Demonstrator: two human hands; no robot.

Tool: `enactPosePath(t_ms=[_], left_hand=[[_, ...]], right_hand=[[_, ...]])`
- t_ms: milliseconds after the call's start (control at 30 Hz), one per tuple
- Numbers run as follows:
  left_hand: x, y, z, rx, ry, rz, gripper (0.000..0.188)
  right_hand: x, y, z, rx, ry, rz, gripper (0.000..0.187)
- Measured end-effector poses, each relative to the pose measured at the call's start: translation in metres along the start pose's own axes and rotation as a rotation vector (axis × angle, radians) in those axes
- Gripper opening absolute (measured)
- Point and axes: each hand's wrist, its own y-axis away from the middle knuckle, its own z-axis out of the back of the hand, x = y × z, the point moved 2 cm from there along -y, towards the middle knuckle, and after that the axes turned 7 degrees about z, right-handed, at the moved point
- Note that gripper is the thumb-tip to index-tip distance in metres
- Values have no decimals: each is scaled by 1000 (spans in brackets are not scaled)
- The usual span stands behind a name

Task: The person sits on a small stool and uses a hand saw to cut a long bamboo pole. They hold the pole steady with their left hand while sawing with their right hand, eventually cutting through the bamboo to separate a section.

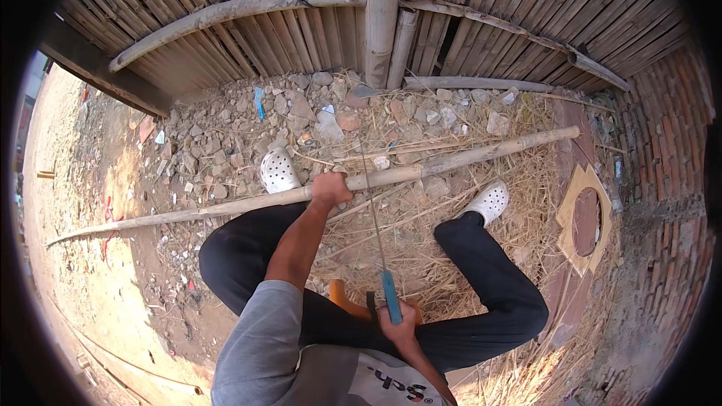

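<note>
A long bamboo pole [481, 156] lies slantwise in front of me, its thin end at the left and its thicker end at the far right. My left hand [331, 189] is closed round the pole near its middle. Just right of that hand, the narrow blade of a hand saw [376, 218] crosses the pole, seen nearly edge-on. My right hand [398, 322] is wrapped round the saw's teal handle, close to my body. Whether the teeth are cut into the bamboo is too small to tell.
White clogs [280, 171] are on my feet, either side of the saw. Rubble [301, 109] and dry straw [421, 240] cover the ground. A bamboo-slat wall [316, 37] stands ahead, a brick wall [669, 150] at the right. Beside it lies a board with an oval hole [568, 214]. Something orange [346, 299] shows beneath me.
</note>
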Motion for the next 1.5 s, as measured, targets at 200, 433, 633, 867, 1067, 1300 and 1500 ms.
enactPosePath(t_ms=[200, 433, 633, 867, 1067, 1300, 1500], left_hand=[[-3, -8, 1, -16, -13, 10, 41], [-6, 5, 18, 62, -28, 15, 40], [4, -6, -6, 27, 24, 25, 43], [-7, -8, 0, 126, -3, 57, 43], [-10, 8, 10, 94, -7, -7, 43], [-5, 0, 3, 40, -12, 1, 43], [8, -6, 10, 85, -3, 20, 42]], right_hand=[[43, 5, 6, -5, -121, 55, 11], [50, 4, 29, -18, -60, -49, 8], [59, -3, 0, 66, 2, 11, 8], [49, 17, 28, -21, -8, 76, 15], [60, -2, 25, -63, -70, 0, 16], [34, -17, 21, -42, -65, 65, 15], [33, -27, 11, -28, -100, 28, 19]])
